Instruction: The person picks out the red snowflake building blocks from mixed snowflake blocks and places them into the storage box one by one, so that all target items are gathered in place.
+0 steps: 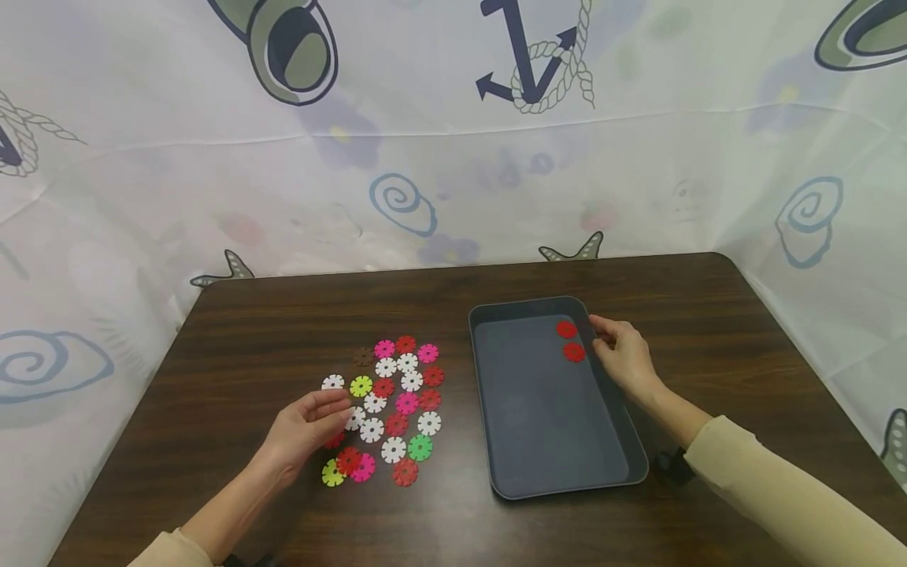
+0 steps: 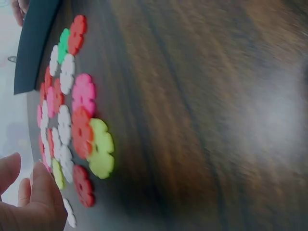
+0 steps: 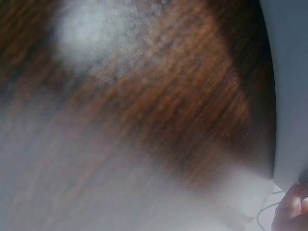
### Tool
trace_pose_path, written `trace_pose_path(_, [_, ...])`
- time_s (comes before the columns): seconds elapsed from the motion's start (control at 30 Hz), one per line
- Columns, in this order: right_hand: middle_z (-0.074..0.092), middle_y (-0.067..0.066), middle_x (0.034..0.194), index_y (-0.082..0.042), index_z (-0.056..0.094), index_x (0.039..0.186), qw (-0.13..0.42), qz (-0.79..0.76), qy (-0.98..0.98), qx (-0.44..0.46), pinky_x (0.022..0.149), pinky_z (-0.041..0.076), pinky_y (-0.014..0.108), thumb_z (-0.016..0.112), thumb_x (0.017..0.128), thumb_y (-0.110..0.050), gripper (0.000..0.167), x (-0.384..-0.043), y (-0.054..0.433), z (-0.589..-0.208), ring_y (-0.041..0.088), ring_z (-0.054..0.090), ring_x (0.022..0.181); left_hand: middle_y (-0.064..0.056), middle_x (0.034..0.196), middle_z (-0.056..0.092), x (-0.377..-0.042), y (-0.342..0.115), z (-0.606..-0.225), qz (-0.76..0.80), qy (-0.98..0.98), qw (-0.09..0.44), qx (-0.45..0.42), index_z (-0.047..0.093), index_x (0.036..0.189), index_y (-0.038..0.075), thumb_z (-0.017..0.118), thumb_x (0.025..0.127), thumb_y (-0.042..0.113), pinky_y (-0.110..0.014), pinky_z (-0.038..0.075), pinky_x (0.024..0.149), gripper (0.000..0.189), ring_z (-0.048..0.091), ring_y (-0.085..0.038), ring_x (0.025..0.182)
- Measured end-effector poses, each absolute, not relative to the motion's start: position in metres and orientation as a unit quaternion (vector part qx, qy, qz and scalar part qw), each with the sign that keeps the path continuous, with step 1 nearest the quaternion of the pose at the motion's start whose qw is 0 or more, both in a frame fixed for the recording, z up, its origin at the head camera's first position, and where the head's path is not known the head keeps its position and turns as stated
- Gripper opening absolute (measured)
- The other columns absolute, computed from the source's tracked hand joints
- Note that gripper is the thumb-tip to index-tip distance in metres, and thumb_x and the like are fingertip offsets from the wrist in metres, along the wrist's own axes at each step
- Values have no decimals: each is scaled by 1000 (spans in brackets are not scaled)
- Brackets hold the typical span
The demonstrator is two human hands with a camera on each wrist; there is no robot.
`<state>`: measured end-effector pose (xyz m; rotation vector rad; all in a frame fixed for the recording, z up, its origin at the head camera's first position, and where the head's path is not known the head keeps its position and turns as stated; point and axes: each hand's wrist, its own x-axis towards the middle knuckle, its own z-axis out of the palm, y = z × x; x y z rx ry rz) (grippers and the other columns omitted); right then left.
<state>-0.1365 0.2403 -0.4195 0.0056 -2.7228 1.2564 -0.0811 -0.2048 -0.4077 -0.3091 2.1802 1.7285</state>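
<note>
My left hand [image 1: 305, 433] hovers at the left edge of a group of flat, notched flower-shaped discs [image 1: 372, 430]. Its fingers are relaxed and slightly bent, with nothing seen between them; in the left wrist view, the fingertips [image 2: 43, 185] appear beside the discs. The discs are white, red, pink, yellow, green and brown. My right hand [image 1: 627, 358] holds the right rim of a dark grey tray [image 1: 546, 409] near its far corner. Two red discs [image 1: 575, 352] lie flat inside the tray close to that hand. The right wrist view shows only part of the fingers [image 3: 288, 207] against the tray wall.
The dark wood-grain table [image 1: 269, 339] has rounded far corners. A pale printed curtain [image 1: 453, 157] hangs behind and beside it. The tray stands to the right of the loose discs, with a strip of table between them.
</note>
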Motion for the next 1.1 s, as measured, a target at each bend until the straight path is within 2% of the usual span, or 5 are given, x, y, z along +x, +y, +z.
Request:
trace_pose_path(0.23, [56,28,113,10,53,125,73,420,-905,-1,74,43,18,52,86,8,39,-138,241,-420,32,55,96,-17,125,58,-75,-217,-411,587,784,157,-125,43,133,-5,65,89,15,-20,51,83,53,61,-2,93])
trace_pose_path(0.5, [56,27,112,10,53,125,72,415,-907,-2,76,44,29,53,86,7,39,-138,240,-419,32,54,95,-19,126,56,-69,-230,-415,564,805,146,-111,43,132,-6,68,87,18,-14,48,83,57,59,3,92])
trace_pose_path(0.8, [55,27,115,10,52,126,67,419,-905,-2,79,45,32,51,87,7,39,-138,241,-421,33,54,98,-23,125,57,-67,-234,-423,486,858,133,-104,49,128,-5,72,84,21,-23,51,86,56,61,-23,106])
trace_pose_path(0.97, [54,27,115,10,52,127,62,421,-905,-4,78,44,29,51,87,7,40,-138,241,-421,33,54,98,-21,121,60,-65,-232,-423,462,875,115,-88,53,125,-4,74,81,20,-19,51,81,54,62,-24,104])
trace_pose_path(1.1, [54,28,115,10,52,127,64,421,-905,-1,80,44,36,50,87,7,40,-138,241,-421,34,54,98,-19,116,64,-64,-231,-424,441,889,101,-72,56,122,-2,76,80,20,-16,51,75,52,63,-24,100])
